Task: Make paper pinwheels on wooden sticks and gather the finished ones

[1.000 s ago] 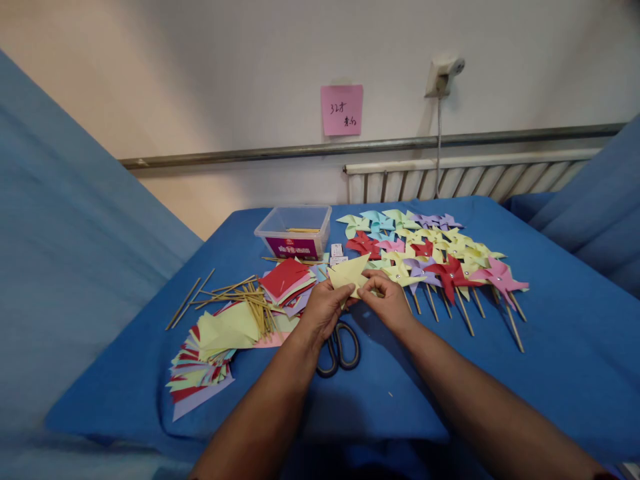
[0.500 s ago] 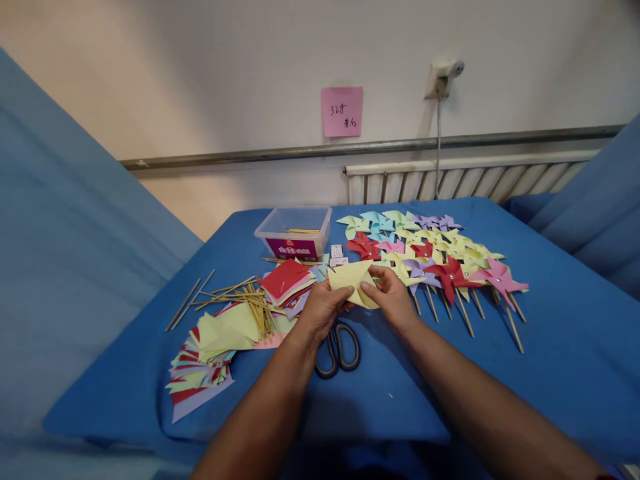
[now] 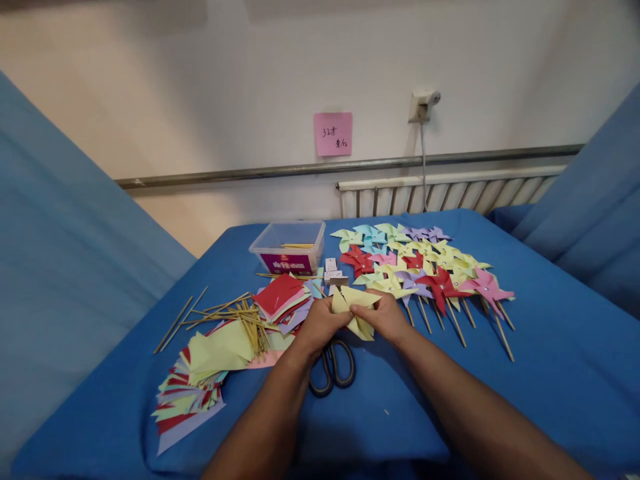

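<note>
A pale yellow paper pinwheel blank [image 3: 356, 298] is held up between my two hands, its cut corners partly folded in toward the centre. My left hand [image 3: 320, 325] grips its left side, thumb on the paper. On the right, my right hand [image 3: 386, 316] pinches it with the thumb pressed near the middle. Fingers behind the sheet are hidden. Below my hands lie black-handled scissors [image 3: 343, 365], their blades covered by my left hand. Just beyond the paper are small white boxes [image 3: 331, 265].
Finished pinwheels [image 3: 442, 287] on sticks spread over the right. To the left lie wooden sticks [image 3: 255, 325], a red-topped paper stack [image 3: 281, 295] and fanned cut sheets [image 3: 187, 393]. A clear plastic box [image 3: 287, 248] stands at the back of the blue-covered table [image 3: 540, 387].
The paper's corners have been folded further inward, so it now looks narrower and more pointed. My right thumb has moved left toward its middle. The camera view has tilted up slightly.
</note>
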Demonstrator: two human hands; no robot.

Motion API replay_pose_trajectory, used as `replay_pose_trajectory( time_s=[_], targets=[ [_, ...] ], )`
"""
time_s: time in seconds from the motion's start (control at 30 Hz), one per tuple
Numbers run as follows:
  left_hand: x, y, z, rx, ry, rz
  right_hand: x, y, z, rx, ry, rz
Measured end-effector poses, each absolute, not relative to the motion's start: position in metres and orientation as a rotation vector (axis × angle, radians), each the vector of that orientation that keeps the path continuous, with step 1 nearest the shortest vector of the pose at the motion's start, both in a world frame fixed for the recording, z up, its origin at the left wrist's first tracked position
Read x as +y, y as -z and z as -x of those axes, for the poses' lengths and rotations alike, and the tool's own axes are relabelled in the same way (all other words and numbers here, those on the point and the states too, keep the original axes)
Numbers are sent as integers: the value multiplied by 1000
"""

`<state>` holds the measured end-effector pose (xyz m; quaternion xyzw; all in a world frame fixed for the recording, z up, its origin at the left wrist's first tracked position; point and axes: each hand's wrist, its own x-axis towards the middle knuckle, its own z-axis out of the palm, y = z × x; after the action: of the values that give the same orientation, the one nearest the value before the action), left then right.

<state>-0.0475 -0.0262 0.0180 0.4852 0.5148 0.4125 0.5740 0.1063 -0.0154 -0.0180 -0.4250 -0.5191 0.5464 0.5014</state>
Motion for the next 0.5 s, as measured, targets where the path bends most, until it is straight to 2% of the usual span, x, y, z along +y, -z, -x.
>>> replay_pose_trajectory(
  time_s=[0.2,0.33,0.5],
  targets=[
    [-23,-12,47,1211,-1028,-1089,-18,14,-102,-1316,-1182,1088],
    [-26,-12,42,1091,-1122,-888,-19,13,-93,-1172,-1078,1086],
    [-30,-13,35,845,-1120,-648,-17,20,-85,-916,-1169,990]
  ],
)
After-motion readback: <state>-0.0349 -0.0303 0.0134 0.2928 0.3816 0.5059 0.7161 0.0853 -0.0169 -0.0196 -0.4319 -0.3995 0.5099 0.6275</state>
